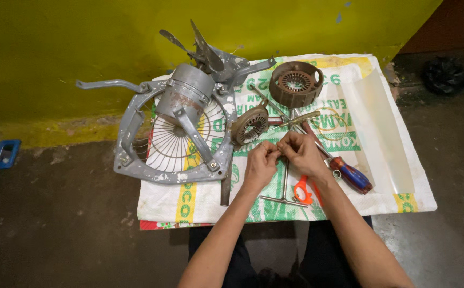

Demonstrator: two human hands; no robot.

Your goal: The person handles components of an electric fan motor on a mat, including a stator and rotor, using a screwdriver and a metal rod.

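Pinching something too small to make out, the left hand (260,162) and right hand (299,152) meet fingertip to fingertip above the middle of the sack (205,200). Both sets of fingers are pressed together around that tiny item, which stays hidden between them, so what it is cannot be told.

Just beyond the hands lies a round end cover (250,126) with slots, tilted on edge, and farther back sits the stator (296,84), a brown ring with copper windings. A T-handle wrench (286,186) lies under the wrists, its crossbar toward the person. Beside it are orange-handled scissors (303,190). A screwdriver (351,175) with a red and blue handle lies to the right of the right wrist, and thin rods (274,106) cross near the cover.

To the left rests a grey fan frame (136,144) with a wire guard (170,141) and its motor housing (185,95) on top; blades (205,50) stick up behind it against the yellow wall (82,37). A blue box (5,153) sits on the floor (56,229), well apart at far left.
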